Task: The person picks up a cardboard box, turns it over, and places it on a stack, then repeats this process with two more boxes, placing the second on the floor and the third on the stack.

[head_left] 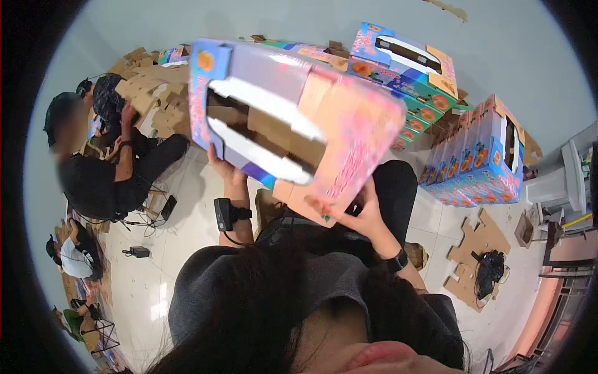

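Note:
A printed cardboard box [361, 124] in blue, purple and peach is held up before me, tilted, its top opening showing the brown inside. My left hand [225, 169] grips its lower left side, fingers partly hidden behind the box. At the lower right corner my right hand [366, 215] is closed on the box, thumb on the printed face and other fingers out of sight. The box hangs above my lap, apart from the other boxes.
Matching boxes stand in a stack [405, 68] behind and a row [476, 156] at the right. Flat cardboard [473, 249] with a black bag [490, 274] lies on the floor. Co-workers [99, 181] sit at the left near brown cardboard sheets [163, 93]. A white basin [557, 177] is at far right.

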